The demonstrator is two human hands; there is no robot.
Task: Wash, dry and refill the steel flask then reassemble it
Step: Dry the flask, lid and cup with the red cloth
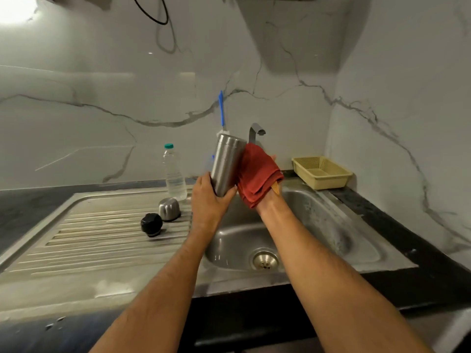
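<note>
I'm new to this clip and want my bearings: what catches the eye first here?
The steel flask, held tilted over the sink by the left hand, with the right hand pressing a red cloth to its side. On the drainboard at left stand its steel cup and black stopper.

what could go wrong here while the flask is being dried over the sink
1. The left hand grips only the base of the steel flask while the right hand presses the red cloth against its side; it might slip into the sink.
2. The steel cup and black stopper sit on the grooved drainboard near the left forearm, so a sideways sweep may knock them.
</note>
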